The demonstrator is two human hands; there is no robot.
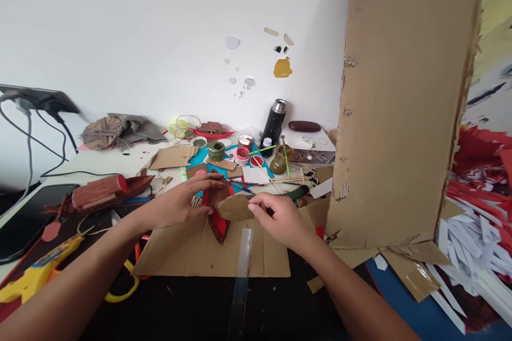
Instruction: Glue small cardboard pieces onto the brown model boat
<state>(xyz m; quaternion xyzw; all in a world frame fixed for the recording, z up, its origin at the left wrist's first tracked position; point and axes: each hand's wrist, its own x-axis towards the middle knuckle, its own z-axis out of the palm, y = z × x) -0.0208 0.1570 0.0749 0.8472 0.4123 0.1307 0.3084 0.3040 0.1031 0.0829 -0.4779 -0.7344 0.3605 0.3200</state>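
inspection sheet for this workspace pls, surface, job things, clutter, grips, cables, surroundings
Surface: dark tabletop, partly covered by a flat cardboard sheet.
Job's things: small cardboard piece, held up, overlapping a red boat-shaped piece in view.
Clutter: clear ruler across the sheet's front edge; yellow tool at left; open green paint jar behind.
Grips: right grip pinches the cardboard piece; left grip is at the red piece, contact unclear.
Cables: several at the power strip, far left.
Surroundings: white wall with peeled patches; upright cardboard panel at right.
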